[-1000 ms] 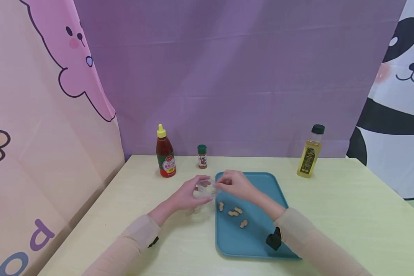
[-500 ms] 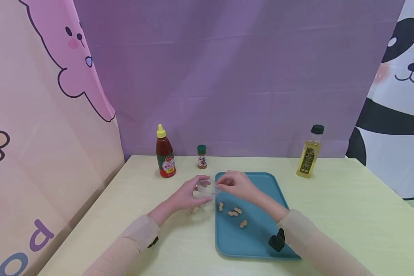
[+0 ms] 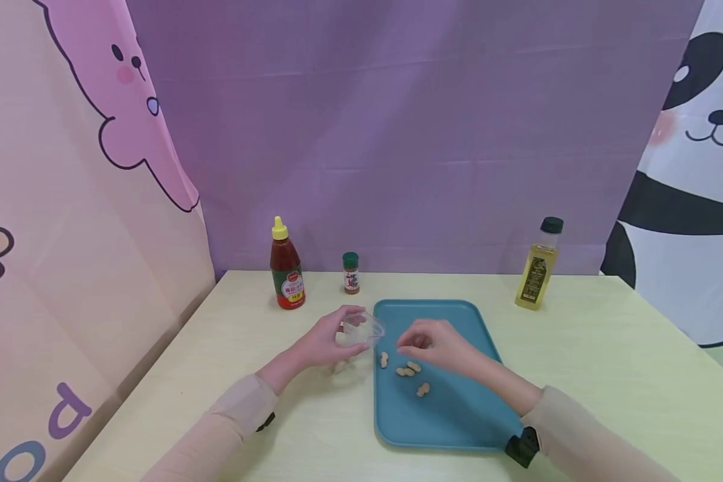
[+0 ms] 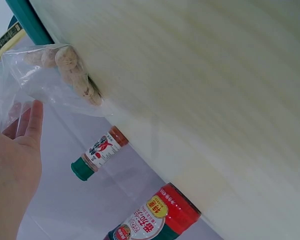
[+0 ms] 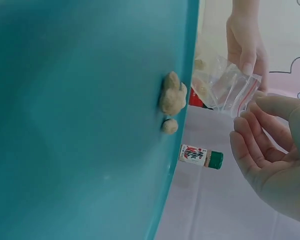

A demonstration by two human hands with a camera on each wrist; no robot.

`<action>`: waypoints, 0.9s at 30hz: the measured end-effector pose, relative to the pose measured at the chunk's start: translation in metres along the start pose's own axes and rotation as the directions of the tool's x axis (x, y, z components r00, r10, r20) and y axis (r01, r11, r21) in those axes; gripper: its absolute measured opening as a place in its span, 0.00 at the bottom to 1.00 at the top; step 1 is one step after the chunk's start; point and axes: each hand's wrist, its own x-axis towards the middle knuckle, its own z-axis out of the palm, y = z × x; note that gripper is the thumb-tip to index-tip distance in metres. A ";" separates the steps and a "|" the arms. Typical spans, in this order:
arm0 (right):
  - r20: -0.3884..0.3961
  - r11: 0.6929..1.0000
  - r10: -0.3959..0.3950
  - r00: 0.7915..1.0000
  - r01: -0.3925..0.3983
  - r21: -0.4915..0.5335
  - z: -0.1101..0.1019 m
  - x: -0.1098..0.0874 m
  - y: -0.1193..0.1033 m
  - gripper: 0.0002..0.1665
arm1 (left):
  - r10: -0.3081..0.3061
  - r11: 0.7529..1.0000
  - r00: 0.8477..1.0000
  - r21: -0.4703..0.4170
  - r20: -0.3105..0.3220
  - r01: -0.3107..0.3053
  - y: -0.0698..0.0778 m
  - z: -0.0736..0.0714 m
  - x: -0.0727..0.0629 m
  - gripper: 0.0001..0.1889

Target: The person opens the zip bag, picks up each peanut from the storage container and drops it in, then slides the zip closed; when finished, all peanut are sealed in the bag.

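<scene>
A clear zip bag [image 3: 363,329] is held by my left hand [image 3: 328,340] beside the tray's left edge, its mouth turned to the right. In the left wrist view several peanuts [image 4: 67,59] sit at the bottom of the bag. My right hand [image 3: 436,345] is over the tray, a short way right of the bag's mouth. Its fingers are loosely bent with nothing seen between them. Below it several peanuts [image 3: 406,371] lie on the blue tray [image 3: 452,418]. From the right wrist, its fingertips [image 5: 243,126] overlap the bag's red-lined edge.
Along the back of the table [image 3: 584,348] stand a red sauce bottle [image 3: 287,281] with a yellow cap and a small green-capped spice jar [image 3: 351,276]. At the back right is a bottle of yellow oil [image 3: 537,274]. A purple cloth [image 3: 361,134] hangs behind.
My right hand has come away from the bag's mouth, moving right and toward me over the tray. The left hand keeps its hold on the bag in about the same place.
</scene>
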 end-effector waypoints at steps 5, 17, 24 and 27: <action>0.011 1.000 -0.010 1.000 0.010 0.006 -0.002 -0.014 0.001 0.08 | -0.004 1.000 1.000 0.005 0.000 0.004 0.000 0.001 0.001 0.37; 0.190 0.999 0.012 0.982 -0.020 0.040 -0.002 -0.037 0.018 0.13 | -0.030 1.000 1.000 0.007 0.009 0.029 0.001 0.001 0.001 0.35; 0.245 0.999 0.042 0.969 -0.048 0.021 -0.002 -0.041 0.017 0.10 | -0.014 1.000 1.000 0.005 0.018 0.014 0.000 0.002 0.002 0.36; 0.251 0.999 0.043 0.967 -0.044 0.002 -0.001 -0.042 0.018 0.08 | -0.019 1.000 1.000 0.014 0.017 0.019 -0.001 0.003 0.002 0.36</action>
